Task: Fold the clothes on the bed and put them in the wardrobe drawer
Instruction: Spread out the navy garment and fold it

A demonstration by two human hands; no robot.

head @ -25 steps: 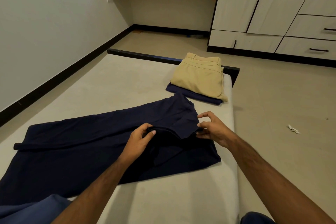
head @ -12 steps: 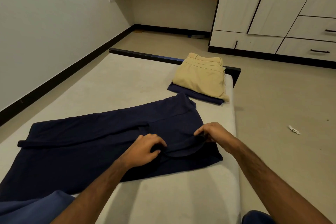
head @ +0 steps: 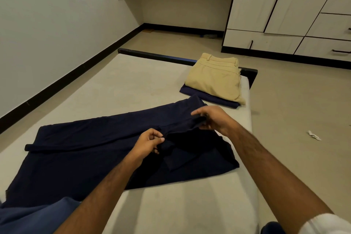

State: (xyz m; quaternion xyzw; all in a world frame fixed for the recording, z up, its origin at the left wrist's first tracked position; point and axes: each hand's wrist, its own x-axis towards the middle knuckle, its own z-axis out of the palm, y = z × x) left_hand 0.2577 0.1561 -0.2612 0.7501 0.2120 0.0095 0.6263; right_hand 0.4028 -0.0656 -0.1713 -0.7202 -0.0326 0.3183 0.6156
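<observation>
Now the navy garment's [head: 91,150] waistband edge is lifted off the bed [head: 133,85] again, where half a second ago both hands pressed it low against the cloth. The right hand [head: 212,119] has moved up and away from the body, and the left hand [head: 150,143] has shifted slightly up too, so the band stretches taut between them.

The left hand pinches the band between thumb and curled fingers, knuckles toward the camera. The right hand grips the far end of the band with its fingers curled under the fabric, back of the hand up. Both forearms reach in from the lower edge.

Most of the garment lies spread flat across the bed toward the left (its near-left corner runs out of view). Well beyond it, near the bed's far right corner, folded beige trousers [head: 214,78] sit on a folded navy piece [head: 209,98]. Wardrobe drawers [head: 326,47] stand across the floor, cut off at the right edge.
</observation>
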